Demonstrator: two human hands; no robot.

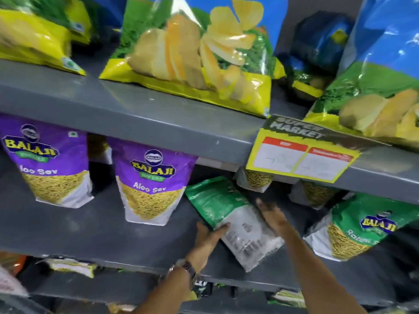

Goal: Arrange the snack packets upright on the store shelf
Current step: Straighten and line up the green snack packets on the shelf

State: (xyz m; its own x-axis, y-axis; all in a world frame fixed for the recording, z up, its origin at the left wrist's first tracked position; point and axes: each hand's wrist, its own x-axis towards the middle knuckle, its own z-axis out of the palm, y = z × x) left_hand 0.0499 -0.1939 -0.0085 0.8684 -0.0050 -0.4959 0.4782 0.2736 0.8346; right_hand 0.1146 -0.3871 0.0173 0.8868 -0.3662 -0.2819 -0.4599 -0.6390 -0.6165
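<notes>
A green and white snack packet [229, 214] lies tilted on the middle grey shelf [90, 230], its back side facing me and its white end toward the shelf's front edge. My left hand [209, 236] grips its lower left edge, thumb over the face. My right hand [273, 215] rests flat against its right side with the fingers stretched out. Two purple Aloo Sev packets [149, 184] [49, 164] stand upright to the left. On the right another green packet [362, 225] leans over.
Large yellow, green and blue chip bags [192, 53] stand on the upper shelf. A yellow price tag [301, 155] hangs from that shelf's front edge. More sev packets [256, 180] sit at the back behind the hands. Below is a lower shelf with more packets [70, 266].
</notes>
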